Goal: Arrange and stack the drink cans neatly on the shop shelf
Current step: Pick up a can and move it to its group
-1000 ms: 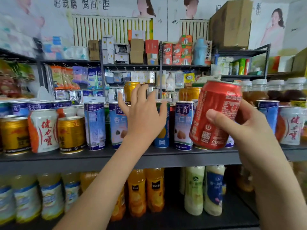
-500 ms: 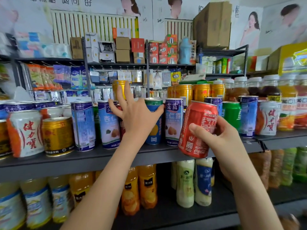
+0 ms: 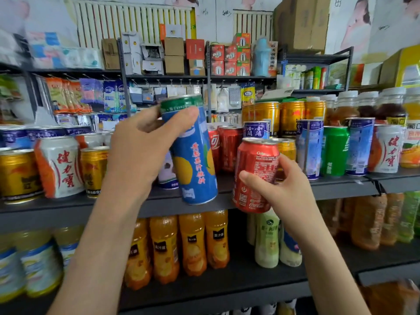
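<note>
Left hand (image 3: 138,146) grips blue can (image 3: 193,160) top; right hand (image 3: 279,185) red can (image 3: 255,176).

Pale wall (image 3: 225,26) at the back, posters (image 3: 354,30) pasted across it, two white radiators (image 3: 134,21) up high. Dark metal shelf (image 3: 341,187) runs across the front; a cardboard box (image 3: 300,21) tops the back rack's (image 3: 313,57) right end. Soft, even light.
</note>
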